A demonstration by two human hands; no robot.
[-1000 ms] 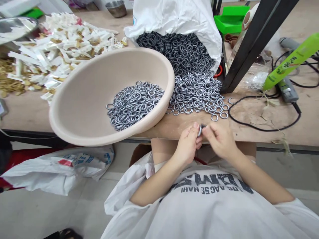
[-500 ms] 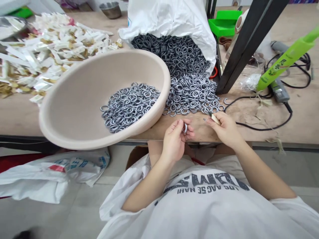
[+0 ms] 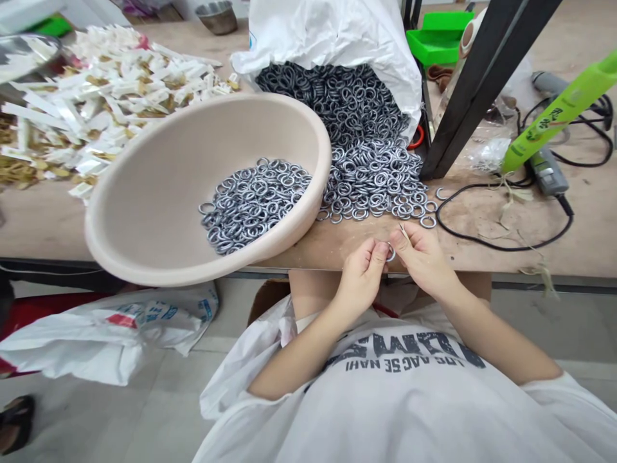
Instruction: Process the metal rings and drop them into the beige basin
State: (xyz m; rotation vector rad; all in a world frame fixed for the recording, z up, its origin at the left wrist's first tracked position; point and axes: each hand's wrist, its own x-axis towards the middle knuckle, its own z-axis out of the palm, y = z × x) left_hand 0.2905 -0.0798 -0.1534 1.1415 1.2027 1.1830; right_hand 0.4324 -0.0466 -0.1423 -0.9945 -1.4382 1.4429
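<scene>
Left hand (image 3: 359,273) and right hand (image 3: 421,260): together, just right of the beige plastic basin (image 3: 139,167), both clamped on one small steel ring (image 3: 390,252). Ring upright in a pinch between the fingertips of both hands. Thin pale sliver (image 3: 403,233) projecting upward from the right hand's fingers, beside the ring; exact kind too small to tell. White printed T-shirt (image 3: 385,399) directly below the hands, on the near side of the basin.

Basin: tilted, on the wooden workbench (image 3: 486,225), lower rim overhanging the bench edge. Inside the basin, a heap of steel rings (image 3: 253,206) against the lowest part of the wall. Immediately right of the basin, a spill of loose rings (image 3: 373,186), leading back into the mouth of a white woven sack (image 3: 328,32) on its side.

Below the basin, on the floor: white plastic bag (image 3: 110,341); farther left, a dark sandal (image 3: 14,424). Left of the basin: pile of white and gold tags (image 3: 110,96). Farther right of the basin: black cable (image 3: 482,244), grey power tool (image 3: 547,170), green tube (image 3: 554,109), black metal frame (image 3: 482,83), green plastic tray (image 3: 436,45). Beyond the basin: steel bowl (image 3: 216,16).
</scene>
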